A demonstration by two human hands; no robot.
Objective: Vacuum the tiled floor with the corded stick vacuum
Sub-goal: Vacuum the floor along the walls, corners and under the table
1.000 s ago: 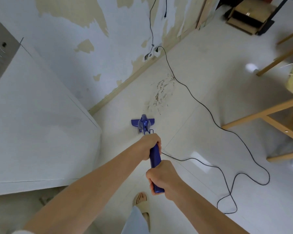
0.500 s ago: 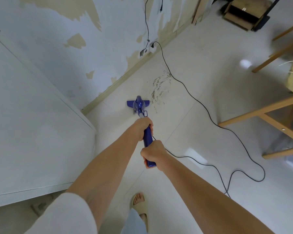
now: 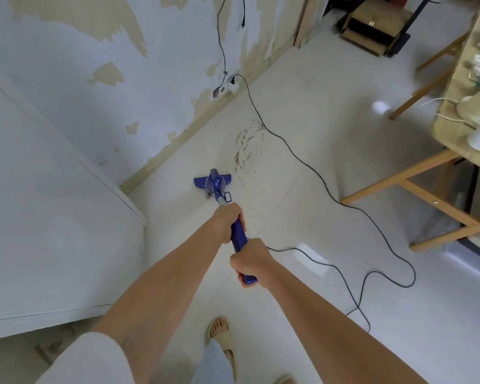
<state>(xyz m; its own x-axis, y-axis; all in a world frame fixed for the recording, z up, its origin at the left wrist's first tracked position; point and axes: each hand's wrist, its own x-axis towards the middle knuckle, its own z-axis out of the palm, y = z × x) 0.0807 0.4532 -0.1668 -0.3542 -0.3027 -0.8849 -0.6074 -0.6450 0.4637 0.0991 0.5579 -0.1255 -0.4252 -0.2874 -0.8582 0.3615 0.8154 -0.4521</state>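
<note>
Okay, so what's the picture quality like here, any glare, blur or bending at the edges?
Head view: wide-angle bending curves the white cabinet edge and the wall; two bright glare patches sit on the glossy tiled floor, one near the wooden table leg, one beside the cord; the vacuum and both hands look sharp; the table corner is slightly soft.

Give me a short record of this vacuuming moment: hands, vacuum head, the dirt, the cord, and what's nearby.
left hand: grips the blue handle, further down the shaft
right hand: grips the handle's near end
vacuum head: flat on the tiled floor, near the baseboard
debris patch: brown scraps just beyond and right of the head, not yet covered
cord: runs from the wall socket past the debris, loops on the floor to the handle
nearby: white cabinet to the left, wooden table to the right
</note>
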